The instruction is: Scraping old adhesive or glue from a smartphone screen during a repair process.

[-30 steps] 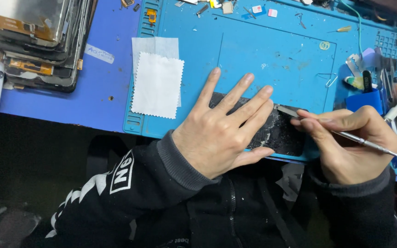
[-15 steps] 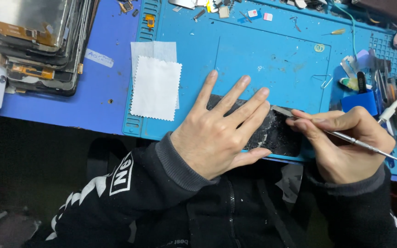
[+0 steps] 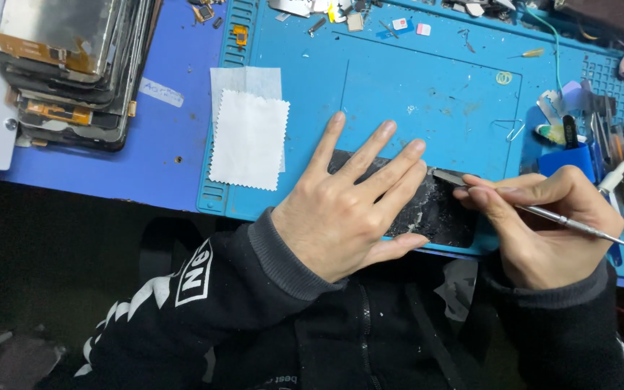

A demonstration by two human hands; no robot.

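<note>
Phone panel (image 3: 438, 213) — left hand (image 3: 344, 217) flat on it, scraper (image 3: 543, 214) at edge.

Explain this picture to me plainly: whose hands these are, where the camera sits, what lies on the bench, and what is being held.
There is one picture, taken by a camera worn on a person's head, looking down at their own two bare hands.

The left hand lies flat, fingers spread, pressing down a dark flat panel that looks like a phone screen part. The right hand grips a thin metal tool like a pen, its tip at the panel's upper right edge.

Both work on a blue mat laid on a blue table. Left of the hands lie two white cloths. At top left stands a stack of screen panels. Small parts and tools are scattered along the mat's top and right edges; they are too small to name.
</note>
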